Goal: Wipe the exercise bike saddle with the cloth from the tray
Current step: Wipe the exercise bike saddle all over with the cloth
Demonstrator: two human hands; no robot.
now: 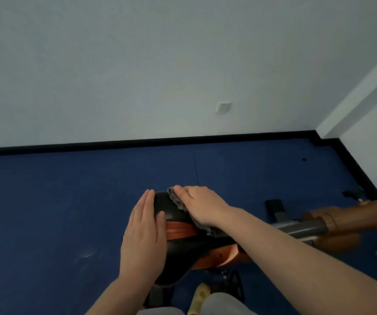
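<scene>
The black exercise bike saddle [178, 244], with an orange centre strip, stands low in the middle of the head view. A crumpled grey cloth [175, 198] lies on its far right part. My right hand [200, 204] presses flat on the cloth with straight fingers, and the cloth shows at the fingertips and under the wrist. My left hand [144, 235] lies flat along the saddle's left side with fingers straight, thumb on top. The tray is not in view.
The bike's orange and grey frame [333, 223] runs off to the right, with black pedal parts [230, 283] below the saddle. A blue floor [46, 212] stretches all around. A white wall with a socket [223, 107] stands behind. My knees show at the bottom edge.
</scene>
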